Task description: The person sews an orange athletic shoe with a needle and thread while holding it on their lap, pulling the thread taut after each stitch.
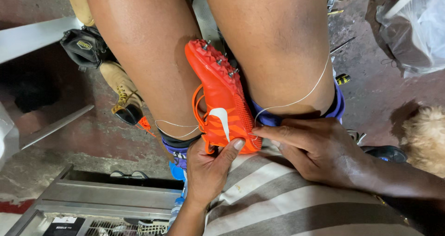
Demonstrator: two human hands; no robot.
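Between the knees, the spiked shoe (pixel 221 101) is getting stitched: left hand (pixel 208 171) gripping its heel, right hand (pixel 320 152) pinching thread (pixel 296 100) beside it, so I'd be keeping that thread taut.

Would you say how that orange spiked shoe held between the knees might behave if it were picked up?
The orange spiked shoe looks slim, so probably light. Its thin upper likely flexes, while the spike plate seems stiffer. The left hand steadies its heel; the metal spikes could prick.

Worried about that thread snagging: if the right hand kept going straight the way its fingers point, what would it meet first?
The right hand points leftward; its fingertips already touch the orange spiked running shoe near its heel, so probably the shoe, then the left hand's thumb.
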